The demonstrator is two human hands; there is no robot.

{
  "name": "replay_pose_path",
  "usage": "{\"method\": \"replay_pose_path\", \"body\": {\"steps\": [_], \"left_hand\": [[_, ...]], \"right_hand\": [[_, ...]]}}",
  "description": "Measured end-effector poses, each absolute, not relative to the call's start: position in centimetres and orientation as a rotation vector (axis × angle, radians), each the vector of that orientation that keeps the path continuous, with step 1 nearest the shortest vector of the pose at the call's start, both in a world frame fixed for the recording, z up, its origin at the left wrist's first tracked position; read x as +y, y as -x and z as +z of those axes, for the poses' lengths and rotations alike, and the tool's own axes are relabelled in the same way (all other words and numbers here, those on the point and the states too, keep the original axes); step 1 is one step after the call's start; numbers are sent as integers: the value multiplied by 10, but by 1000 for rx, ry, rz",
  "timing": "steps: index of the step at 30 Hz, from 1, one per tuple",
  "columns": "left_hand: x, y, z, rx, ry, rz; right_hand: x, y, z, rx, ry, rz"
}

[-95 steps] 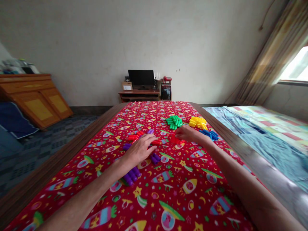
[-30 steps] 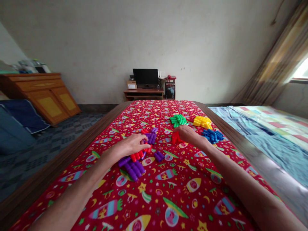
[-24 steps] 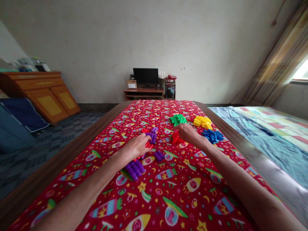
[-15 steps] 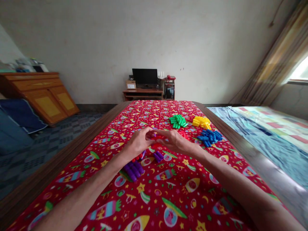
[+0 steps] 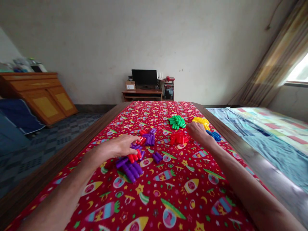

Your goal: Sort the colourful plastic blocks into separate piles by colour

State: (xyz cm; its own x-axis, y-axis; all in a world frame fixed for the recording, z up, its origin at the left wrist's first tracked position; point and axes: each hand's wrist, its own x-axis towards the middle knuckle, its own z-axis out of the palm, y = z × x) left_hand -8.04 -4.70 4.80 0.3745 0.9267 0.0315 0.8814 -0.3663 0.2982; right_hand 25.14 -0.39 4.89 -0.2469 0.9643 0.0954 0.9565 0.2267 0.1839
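On the red patterned tablecloth (image 5: 168,192) lie small plastic peg pieces. My left hand (image 5: 119,147) rests palm down at a mixed heap of purple and red pieces (image 5: 133,160), its fingertips closed on a red piece (image 5: 141,140). My right hand (image 5: 197,131) hovers at the right, between the red pile (image 5: 179,138), the yellow pile (image 5: 201,121) and the blue pile (image 5: 216,135). Its fingers curl away from me and are hidden. A green pile (image 5: 177,122) sits further back. A second purple and red cluster (image 5: 149,138) lies near the middle.
The table's wooden edge (image 5: 60,157) runs along both sides. A bed with a striped cover (image 5: 269,134) stands at the right. A wooden cabinet (image 5: 40,96) is at the left, and a desk with a monitor (image 5: 144,78) against the far wall.
Half a second ago both hands met over the middle with a red piece. My right hand has since swung right past the red pile, and my left hand has dropped back onto the mixed heap.
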Motion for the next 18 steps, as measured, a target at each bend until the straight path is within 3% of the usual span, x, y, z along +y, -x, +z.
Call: {"method": "replay_pose_path", "body": {"steps": [3, 6, 13, 18], "left_hand": [[-49, 77, 48, 1574, -2325, -13], [-50, 71, 47, 1520, -2265, -48], [-41, 67, 40, 1425, -2316, 188], [-30, 63, 32, 1322, -2075, 628]], "right_hand": [[-7, -248, 45, 2449, -1840, 280], [-6, -245, 46, 2454, -1813, 265], [-8, -242, 49, 2476, -1600, 312], [-6, -242, 46, 2441, -1741, 278]]}}
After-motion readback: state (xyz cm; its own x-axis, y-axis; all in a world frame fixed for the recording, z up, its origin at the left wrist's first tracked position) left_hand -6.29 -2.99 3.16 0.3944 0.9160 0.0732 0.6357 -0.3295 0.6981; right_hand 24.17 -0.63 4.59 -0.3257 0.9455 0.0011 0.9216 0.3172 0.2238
